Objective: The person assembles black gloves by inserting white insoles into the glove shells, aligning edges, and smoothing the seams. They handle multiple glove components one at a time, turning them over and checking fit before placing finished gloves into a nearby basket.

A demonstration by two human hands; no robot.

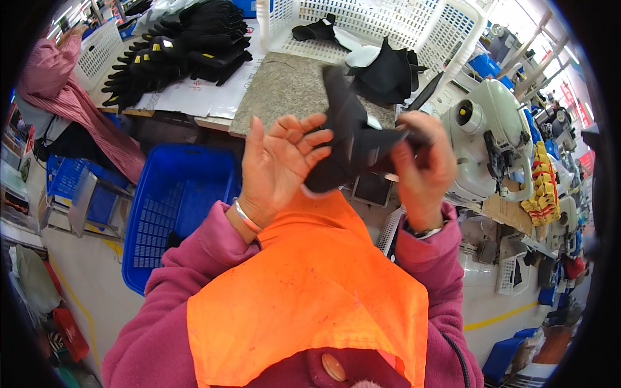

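Above my lap, my right hand (424, 165) pinches a dark, floppy fabric piece (349, 142), blurred by motion; its exact kind cannot be told. Left of it, my left hand (284, 161) is palm up with its fingers spread, the fingertips close to the fabric's edge. Whether they touch it is unclear. Just beyond, more black fabric pieces (388, 74) and some white ones lie at the mouth of a white plastic basket (446, 39) on the worktable (275, 84).
A pile of black gloves (187, 48) lies on the table at the far left. A blue basket (184, 152) stands on the floor to my left. On the right is a pale green sewing machine (485, 129), with a yellow bundle (542, 187) beyond it. A person's pink sleeve (84, 110) is at the left.
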